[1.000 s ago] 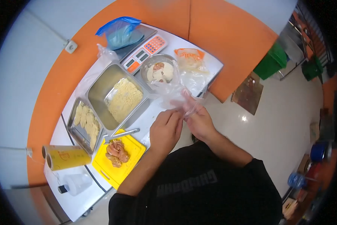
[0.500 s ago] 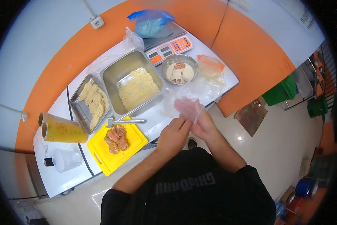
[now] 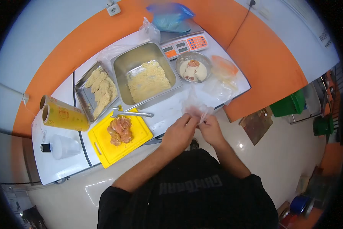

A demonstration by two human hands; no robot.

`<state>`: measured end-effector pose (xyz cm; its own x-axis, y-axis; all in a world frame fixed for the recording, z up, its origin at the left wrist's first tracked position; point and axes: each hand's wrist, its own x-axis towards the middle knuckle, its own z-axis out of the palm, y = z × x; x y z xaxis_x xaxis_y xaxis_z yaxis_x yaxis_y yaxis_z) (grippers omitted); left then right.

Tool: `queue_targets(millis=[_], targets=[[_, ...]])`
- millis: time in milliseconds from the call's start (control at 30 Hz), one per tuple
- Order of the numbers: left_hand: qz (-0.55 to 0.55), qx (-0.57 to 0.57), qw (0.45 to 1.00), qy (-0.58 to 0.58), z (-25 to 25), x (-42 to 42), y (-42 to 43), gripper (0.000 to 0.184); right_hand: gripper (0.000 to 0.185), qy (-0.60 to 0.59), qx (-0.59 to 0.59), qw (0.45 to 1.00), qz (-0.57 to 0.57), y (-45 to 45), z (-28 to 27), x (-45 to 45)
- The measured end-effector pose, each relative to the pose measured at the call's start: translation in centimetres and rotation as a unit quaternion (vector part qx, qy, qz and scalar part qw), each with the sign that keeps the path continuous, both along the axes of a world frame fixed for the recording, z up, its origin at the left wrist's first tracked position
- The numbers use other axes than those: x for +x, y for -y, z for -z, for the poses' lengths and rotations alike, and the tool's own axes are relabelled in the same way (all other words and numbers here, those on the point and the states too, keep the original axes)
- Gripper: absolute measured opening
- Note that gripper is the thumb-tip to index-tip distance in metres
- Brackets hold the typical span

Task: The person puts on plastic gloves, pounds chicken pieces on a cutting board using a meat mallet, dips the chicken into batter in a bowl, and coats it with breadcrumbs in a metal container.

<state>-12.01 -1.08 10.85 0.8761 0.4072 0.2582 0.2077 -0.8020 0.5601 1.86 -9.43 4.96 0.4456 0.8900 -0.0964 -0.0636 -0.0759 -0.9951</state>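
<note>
Thin clear plastic (image 3: 197,107), perhaps a bag or glove, is pinched between my left hand (image 3: 181,133) and my right hand (image 3: 211,129) at the table's front edge. Both hands have their fingers closed on it and are close together. Beyond them a steel bowl (image 3: 178,65) holds white batter with pieces of meat. To the left, a deep steel pan (image 3: 122,63) contains yellowish crumbs. Raw meat (image 3: 120,131) lies on a yellow cutting board (image 3: 102,150), with a metal mallet (image 3: 133,113) across the board's far edge.
A steel tray (image 3: 80,89) carries coated pieces. Two yellow film rolls (image 3: 66,116) and a plastic jug (image 3: 65,147) are at the left. A scale (image 3: 185,45) stands behind the bowl, under a blue bag (image 3: 171,19). An orange-and-clear packet (image 3: 223,70) lies at the right.
The view has shifted, so the table items appear moved. My right hand's fingers, earlier extended inside the plastic, are now closed on it beside my left hand.
</note>
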Motion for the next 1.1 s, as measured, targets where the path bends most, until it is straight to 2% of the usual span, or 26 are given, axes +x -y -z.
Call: queue_targets(millis=[33, 67, 100, 200, 233, 267, 300, 333, 400, 500, 600, 633, 667, 700, 800, 867, 900, 1000, 1100], targets=[[-0.017, -0.009, 0.999, 0.027, -0.7, 0.1, 0.0, 0.023, 0.036, -0.168, 0.034, 0.985, -0.018, 0.5, -0.5, 0.3], [-0.033, -0.018, 0.998, 0.054, -1.1, 0.2, -0.2, 0.020, 0.035, -0.331, 0.065, 0.941, -0.035, 1.2, -1.1, 0.8], [-0.046, -0.027, 0.998, 0.036, -1.1, 0.1, -0.5, 0.019, 0.034, -0.485, 0.092, 0.868, -0.050, 1.8, -1.5, 1.0], [-0.067, -0.051, 0.996, -0.025, -0.6, -0.3, -1.4, 0.016, 0.029, -0.441, 0.042, 0.896, -0.007, 3.5, -1.7, 0.2], [-0.065, -0.058, 0.995, -0.051, -0.3, -0.4, -1.4, 0.015, 0.028, -0.300, 0.004, 0.953, -0.037, 4.1, -1.3, -0.3], [-0.063, -0.064, 0.993, -0.076, -0.2, -0.3, -1.3, 0.014, 0.027, -0.150, -0.035, 0.986, -0.064, 4.7, -0.6, -0.7], [-0.041, -0.071, 0.993, -0.086, -0.1, -0.2, -1.0, 0.015, 0.026, 0.002, -0.074, 0.993, -0.090, 4.9, -0.3, -0.9], [-0.019, -0.079, 0.992, -0.096, -0.1, 0.0, -0.4, 0.015, 0.025, 0.092, -0.134, 0.978, -0.128, 4.9, -1.5, -1.2], [0.028, -0.069, 0.992, -0.098, 0.2, 0.4, 0.7, 0.018, 0.025, 0.262, -0.252, 0.909, -0.204, 4.8, -4.9, -2.1], [0.090, -0.029, 0.992, -0.079, 0.3, 1.1, 1.9, 0.023, 0.032, 0.254, -0.182, 0.943, -0.116, 4.8, 0.8, -1.3], [0.097, -0.033, 0.991, -0.084, 0.4, 1.5, 2.4, 0.023, 0.040, 0.111, -0.081, 0.990, 0.005, 4.0, 1.0, -0.5], [0.089, -0.040, 0.992, -0.080, 1.0, 1.6, 2.5, 0.023, 0.043, -0.055, -0.050, 0.997, 0.002, 4.1, 1.3, -0.3], [0.082, -0.047, 0.993, -0.075, 1.4, 1.8, 2.5, 0.023, 0.047, -0.219, -0.016, 0.976, -0.001, 4.2, 1.6, 0.0], [0.063, -0.052, 0.993, -0.081, 1.7, 1.9, 2.3, 0.023, 0.051, -0.376, 0.020, 0.926, -0.004, 4.4, 1.8, 0.2], [-0.006, -0.057, 0.994, -0.097, 1.6, 1.5, 0.1, 0.022, 0.052, -0.475, 0.105, 0.871, -0.067, 5.7, -0.1, -0.3], [-0.070, -0.051, 0.991, -0.104, 1.4, 1.1, -1.3, 0.022, 0.054, -0.485, 0.071, 0.868, -0.076, 7.3, -1.0, -0.5], [-0.065, -0.050, 0.993, -0.088, 1.2, 1.0, -1.6, 0.022, 0.054, -0.490, 0.054, 0.866, -0.080, 8.0, -1.5, -0.6], [-0.056, -0.049, 0.996, -0.052, 0.4, 0.7, -1.7, 0.021, 0.052, -0.396, 0.038, 0.915, -0.072, 9.0, -3.1, -0.7], [-0.062, -0.052, 0.996, -0.045, 0.0, 0.8, -1.3, 0.020, 0.046, -0.342, -0.003, 0.939, -0.042, 9.8, -5.2, 0.6]])
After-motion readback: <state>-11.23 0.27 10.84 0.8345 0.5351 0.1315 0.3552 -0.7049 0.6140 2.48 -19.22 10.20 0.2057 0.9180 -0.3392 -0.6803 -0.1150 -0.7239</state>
